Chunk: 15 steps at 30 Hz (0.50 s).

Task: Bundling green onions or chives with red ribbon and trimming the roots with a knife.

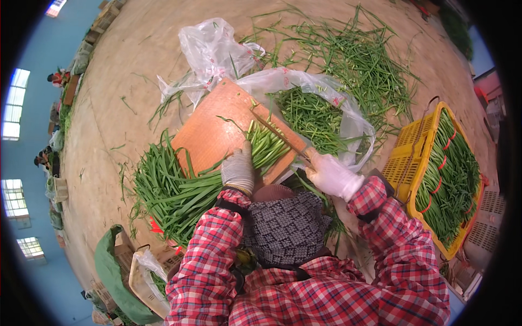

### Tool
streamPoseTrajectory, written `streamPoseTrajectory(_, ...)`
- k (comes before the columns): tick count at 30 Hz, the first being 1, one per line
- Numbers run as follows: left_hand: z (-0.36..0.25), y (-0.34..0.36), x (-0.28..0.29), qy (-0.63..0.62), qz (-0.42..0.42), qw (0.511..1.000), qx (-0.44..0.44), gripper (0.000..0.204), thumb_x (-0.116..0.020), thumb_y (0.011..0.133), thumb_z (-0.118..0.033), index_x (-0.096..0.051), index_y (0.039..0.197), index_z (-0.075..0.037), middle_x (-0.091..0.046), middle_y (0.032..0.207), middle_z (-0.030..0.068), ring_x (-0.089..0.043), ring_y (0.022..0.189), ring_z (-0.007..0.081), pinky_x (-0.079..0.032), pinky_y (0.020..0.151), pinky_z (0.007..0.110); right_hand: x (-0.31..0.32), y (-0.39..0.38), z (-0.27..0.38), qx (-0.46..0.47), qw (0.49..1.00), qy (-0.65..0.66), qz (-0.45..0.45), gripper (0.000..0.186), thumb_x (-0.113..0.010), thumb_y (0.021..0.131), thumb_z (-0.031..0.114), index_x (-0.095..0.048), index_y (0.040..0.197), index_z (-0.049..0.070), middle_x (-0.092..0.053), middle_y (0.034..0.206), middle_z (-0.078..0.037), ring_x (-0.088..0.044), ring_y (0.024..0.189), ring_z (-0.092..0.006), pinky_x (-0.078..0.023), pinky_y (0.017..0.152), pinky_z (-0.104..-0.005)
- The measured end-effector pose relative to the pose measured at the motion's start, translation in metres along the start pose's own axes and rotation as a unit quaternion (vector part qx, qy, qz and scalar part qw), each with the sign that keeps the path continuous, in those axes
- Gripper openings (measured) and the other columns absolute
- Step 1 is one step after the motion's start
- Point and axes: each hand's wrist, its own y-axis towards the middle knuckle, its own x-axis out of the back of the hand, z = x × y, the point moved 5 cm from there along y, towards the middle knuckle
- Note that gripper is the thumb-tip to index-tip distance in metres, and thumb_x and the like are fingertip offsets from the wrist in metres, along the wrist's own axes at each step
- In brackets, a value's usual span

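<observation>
A thick bunch of green chives (179, 190) lies across the near part of an orange-brown cutting board (209, 125). Its leaves hang over the left side, and the pale stem ends point to the upper right. My left hand (237, 169), in a grey-white knit glove, is closed over the bunch and presses it against the board. In a white glove, my right hand (334, 176) grips a knife by its handle. The knife's long dark blade (284, 134) lies across the stem ends near the board's right edge. My right fingers hide most of the handle.
Cut chive pieces (312, 117) lie in a clear plastic bag (356, 125) beyond the board, with loose trimmings (370, 60) scattered behind. On the right stands a yellow crate (405, 149) of chives tied with red bands. A green cover (117, 277) and a pale basket sit at lower left.
</observation>
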Motion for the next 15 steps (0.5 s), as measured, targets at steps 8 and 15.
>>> streamPoseTrajectory(8, 0.001, -0.001, 0.005, -0.037, -0.014, 0.999, 0.004, 0.043, -0.051, 0.085, -0.008, -0.045, 0.127, -0.014, -0.063, 0.095, 0.0137, -0.066, 0.082, 0.0314, -0.053, 0.07, 0.043, -0.036, 0.071, -0.017, -0.036, 0.991, 0.024, -0.124, 0.04, -0.055, 0.086, 0.024, -0.05, 0.119, 0.002, -0.064, 0.09, -0.028, -0.063, 0.082, -0.0434, -0.052, 0.078, -0.0492)
streamPoseTrajectory(15, 0.004, -0.001, 0.007, -0.069, -0.011, 0.997, 0.029, 0.048, -0.051, 0.083, -0.007, -0.045, 0.131, -0.011, -0.064, 0.1, 0.0178, -0.064, 0.092, 0.033, -0.052, 0.077, 0.044, 0.008, 0.011, -0.024, 0.074, 0.98, 0.103, -0.154, 0.031, -0.052, 0.09, 0.017, -0.048, 0.117, 0.001, -0.063, 0.073, -0.022, -0.065, 0.064, -0.0348, -0.054, 0.061, -0.0431)
